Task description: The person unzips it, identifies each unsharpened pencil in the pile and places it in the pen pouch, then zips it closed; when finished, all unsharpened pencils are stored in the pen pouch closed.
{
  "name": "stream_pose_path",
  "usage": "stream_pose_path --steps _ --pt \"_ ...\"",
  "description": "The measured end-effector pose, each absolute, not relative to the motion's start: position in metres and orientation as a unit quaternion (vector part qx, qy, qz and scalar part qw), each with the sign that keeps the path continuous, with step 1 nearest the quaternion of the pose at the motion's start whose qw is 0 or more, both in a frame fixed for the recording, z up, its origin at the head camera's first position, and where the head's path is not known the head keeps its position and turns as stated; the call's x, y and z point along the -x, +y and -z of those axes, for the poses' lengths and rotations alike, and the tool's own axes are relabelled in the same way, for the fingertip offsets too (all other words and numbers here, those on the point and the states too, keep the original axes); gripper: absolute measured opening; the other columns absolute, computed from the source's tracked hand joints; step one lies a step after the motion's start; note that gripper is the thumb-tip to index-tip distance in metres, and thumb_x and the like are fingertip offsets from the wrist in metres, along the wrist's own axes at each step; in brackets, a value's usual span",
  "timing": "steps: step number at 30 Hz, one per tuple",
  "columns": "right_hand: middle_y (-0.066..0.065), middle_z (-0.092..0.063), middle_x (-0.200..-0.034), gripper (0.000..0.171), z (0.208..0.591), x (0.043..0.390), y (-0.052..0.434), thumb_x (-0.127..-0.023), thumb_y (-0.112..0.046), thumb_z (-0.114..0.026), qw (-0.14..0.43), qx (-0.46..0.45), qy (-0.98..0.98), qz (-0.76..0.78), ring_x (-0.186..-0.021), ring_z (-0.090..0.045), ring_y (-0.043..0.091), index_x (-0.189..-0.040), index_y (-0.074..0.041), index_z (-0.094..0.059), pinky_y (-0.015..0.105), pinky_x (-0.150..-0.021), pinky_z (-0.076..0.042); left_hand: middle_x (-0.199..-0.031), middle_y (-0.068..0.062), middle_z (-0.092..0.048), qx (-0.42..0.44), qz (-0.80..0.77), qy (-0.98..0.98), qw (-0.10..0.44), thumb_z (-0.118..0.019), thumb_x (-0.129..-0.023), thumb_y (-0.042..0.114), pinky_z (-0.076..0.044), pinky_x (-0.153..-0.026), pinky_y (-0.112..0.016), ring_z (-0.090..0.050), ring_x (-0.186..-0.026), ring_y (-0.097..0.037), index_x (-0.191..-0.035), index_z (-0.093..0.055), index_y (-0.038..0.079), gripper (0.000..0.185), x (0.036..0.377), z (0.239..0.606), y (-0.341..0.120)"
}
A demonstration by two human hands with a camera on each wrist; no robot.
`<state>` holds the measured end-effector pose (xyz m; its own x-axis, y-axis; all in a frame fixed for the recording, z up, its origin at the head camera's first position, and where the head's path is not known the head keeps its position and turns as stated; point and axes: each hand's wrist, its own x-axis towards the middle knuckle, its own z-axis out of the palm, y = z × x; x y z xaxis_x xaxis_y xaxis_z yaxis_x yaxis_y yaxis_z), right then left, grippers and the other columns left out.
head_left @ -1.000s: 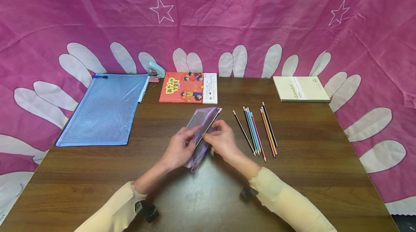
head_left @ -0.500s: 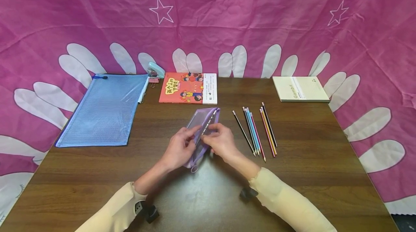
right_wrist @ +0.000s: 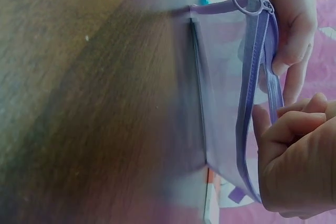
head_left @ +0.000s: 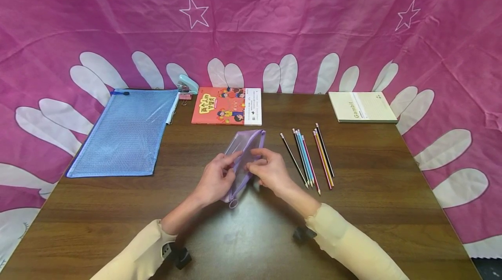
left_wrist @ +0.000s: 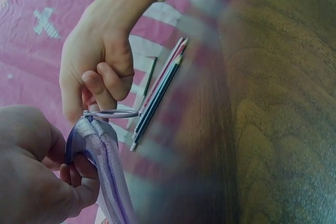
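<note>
Left hand (head_left: 213,180): fingers curled, pinching the left lip of the pencil pouch.
Pencil pouch (head_left: 247,149): mid-table, mouth open between both hands, long axis running from near edge toward far right.
Right hand (head_left: 270,171): nearer the pencils (head_left: 310,155), fingers curled on the right lip.

1. A dark wood counter (head_left: 372,210) carries everything.
2. At its far edge lie a blue mesh pouch (head_left: 125,131), a stapler (head_left: 187,83), a red book (head_left: 227,106) and a cream notebook (head_left: 362,107).
3. Pencils (head_left: 310,155) lie in a row right of centre.
</note>
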<state>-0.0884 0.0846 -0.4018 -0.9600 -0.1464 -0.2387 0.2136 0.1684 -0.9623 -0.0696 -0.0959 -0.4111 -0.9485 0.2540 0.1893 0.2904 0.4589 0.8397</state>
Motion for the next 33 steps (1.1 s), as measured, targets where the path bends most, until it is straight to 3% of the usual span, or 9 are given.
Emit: stream_pose_path --steps 10,20,33 --pt "0.014 -0.072 -0.088 0.038 0.402 0.092 0.115 -0.087 0.004 -0.062 0.136 -0.021 0.739 0.660 -0.043 -0.042 0.010 -0.125 0.005 -0.061 0.019 -0.041 -0.034 -0.087 -0.011 -0.053 0.168 0.498 -0.850 0.034 -0.056 -0.082 -0.015 -0.055 -0.065 -0.028 -0.057 -0.075 -0.021 -0.131 -0.063 -0.003 0.051 0.069 0.414 -0.096" --pt "0.014 -0.069 -0.091 0.037 0.399 0.107 0.181 -0.089 0.000 -0.061 0.117 -0.015 0.801 0.587 -0.054 -0.055 0.014 -0.125 0.008 -0.059 0.022 -0.044 -0.039 -0.089 -0.009 -0.054 0.181 0.499 -0.847 0.023 -0.057 -0.084 -0.013 -0.053 -0.062 -0.027 -0.056 -0.074 -0.018 -0.133 -0.061 -0.003 0.050 0.070 0.413 -0.098" --pt "0.019 -0.070 -0.087 0.038 0.398 0.125 0.258 -0.092 -0.008 -0.065 0.046 0.008 0.915 0.402 -0.063 -0.068 0.028 -0.124 0.011 -0.057 0.027 -0.053 -0.050 -0.090 -0.012 -0.053 0.179 0.500 -0.847 0.019 -0.056 -0.084 -0.015 -0.054 -0.063 -0.028 -0.057 -0.076 -0.021 -0.133 -0.061 -0.003 0.051 0.069 0.414 -0.099"
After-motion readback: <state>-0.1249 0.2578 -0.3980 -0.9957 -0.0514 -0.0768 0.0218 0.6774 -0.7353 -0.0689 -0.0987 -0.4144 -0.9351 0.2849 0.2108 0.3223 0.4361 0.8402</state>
